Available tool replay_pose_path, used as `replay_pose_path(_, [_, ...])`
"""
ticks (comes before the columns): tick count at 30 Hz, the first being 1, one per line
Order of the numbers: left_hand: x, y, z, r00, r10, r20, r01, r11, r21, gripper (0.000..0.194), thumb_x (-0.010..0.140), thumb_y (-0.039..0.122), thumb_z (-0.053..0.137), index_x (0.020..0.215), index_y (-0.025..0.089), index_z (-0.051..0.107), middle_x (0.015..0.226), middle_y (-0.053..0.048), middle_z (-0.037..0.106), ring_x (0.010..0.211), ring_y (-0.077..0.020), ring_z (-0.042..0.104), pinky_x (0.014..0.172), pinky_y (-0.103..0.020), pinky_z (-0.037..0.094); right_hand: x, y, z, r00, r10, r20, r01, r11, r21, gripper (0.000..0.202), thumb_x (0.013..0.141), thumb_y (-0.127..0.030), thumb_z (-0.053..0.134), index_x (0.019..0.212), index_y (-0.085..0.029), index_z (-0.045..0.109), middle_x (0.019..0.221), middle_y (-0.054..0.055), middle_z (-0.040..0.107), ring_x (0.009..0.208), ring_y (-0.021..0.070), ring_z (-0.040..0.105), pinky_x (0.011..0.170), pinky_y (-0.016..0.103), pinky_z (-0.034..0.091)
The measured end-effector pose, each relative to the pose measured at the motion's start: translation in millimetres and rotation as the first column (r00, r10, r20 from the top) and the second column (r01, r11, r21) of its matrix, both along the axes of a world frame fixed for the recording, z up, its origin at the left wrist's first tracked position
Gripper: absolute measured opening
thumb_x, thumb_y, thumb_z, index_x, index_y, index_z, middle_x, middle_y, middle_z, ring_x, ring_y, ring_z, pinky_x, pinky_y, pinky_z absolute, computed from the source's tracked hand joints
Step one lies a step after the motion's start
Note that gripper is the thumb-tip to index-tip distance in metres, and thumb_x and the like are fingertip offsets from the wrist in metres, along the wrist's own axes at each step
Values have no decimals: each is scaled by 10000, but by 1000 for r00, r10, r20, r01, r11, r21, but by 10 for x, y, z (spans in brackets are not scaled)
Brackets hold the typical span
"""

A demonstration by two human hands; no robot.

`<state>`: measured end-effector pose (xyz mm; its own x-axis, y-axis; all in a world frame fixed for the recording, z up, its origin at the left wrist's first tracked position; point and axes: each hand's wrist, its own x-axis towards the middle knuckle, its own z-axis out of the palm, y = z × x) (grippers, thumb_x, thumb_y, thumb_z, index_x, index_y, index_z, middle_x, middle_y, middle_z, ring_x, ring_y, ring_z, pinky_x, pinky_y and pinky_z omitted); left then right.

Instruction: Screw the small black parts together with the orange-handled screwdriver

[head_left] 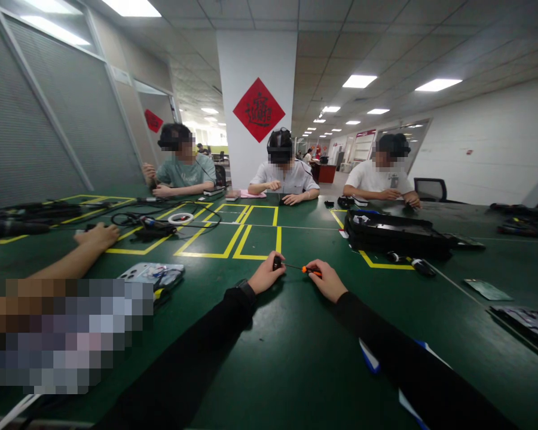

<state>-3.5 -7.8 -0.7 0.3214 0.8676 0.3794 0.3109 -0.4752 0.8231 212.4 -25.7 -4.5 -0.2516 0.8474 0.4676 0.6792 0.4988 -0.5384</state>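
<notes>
My right hand is closed around the orange and black handle of a screwdriver. Its thin metal shaft points left, toward my left hand. Between the thumb and fingers of that hand is a small dark object, too small to name. The screwdriver's tip meets or nearly meets this object; I cannot tell which. Both hands are low over the green table, close to the yellow tape rectangles. A black watch is on my left wrist.
A black open case lies at right, with cables before it. Left are a phone-like device, tangled cables and a white cable coil. A neighbour's hand rests at left. Several people sit across the table.
</notes>
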Motion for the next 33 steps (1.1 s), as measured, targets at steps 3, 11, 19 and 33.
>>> replay_pose_path(3, [-2, 5, -8, 1000, -3, -6, 3, 1000, 17, 229, 727, 249, 487, 945, 196, 441, 804, 6, 553, 727, -115, 525, 728, -266, 409, -15, -12, -1, 999, 10, -40, -10, 1000, -14, 183, 717, -222, 531, 898, -192, 538, 866, 23, 584, 831, 143, 524, 766, 291, 399])
replay_pose_path(11, [-5, 8, -15, 1000, -21, 0, 21, 999, 24, 235, 730, 249, 484, 954, 197, 436, 805, 7, 549, 729, -118, 523, 731, -270, 405, -29, 19, -8, 1000, -12, -1, 12, 1000, -9, 292, 854, -297, 319, 840, -187, 589, 852, 45, 568, 847, 152, 500, 802, 304, 376])
replay_pose_path(19, [-9, 18, -29, 1000, -26, -6, 26, 999, 22, 237, 734, 251, 481, 959, 195, 432, 801, 7, 549, 732, -118, 524, 730, -269, 403, -8, 11, 1, 999, 21, -29, -19, 998, 66, 120, 753, -205, 475, 836, -175, 557, 876, 41, 524, 843, 156, 484, 790, 313, 387])
replay_pose_path(33, [-13, 28, -42, 1000, -18, 7, 18, 1000, 8, 241, 732, 262, 496, 955, 198, 435, 811, 2, 555, 751, -120, 531, 756, -281, 403, -5, 42, 0, 998, 54, 31, -55, 998, 25, 260, 841, -233, 349, 801, -171, 598, 837, 54, 564, 842, 158, 491, 810, 317, 368])
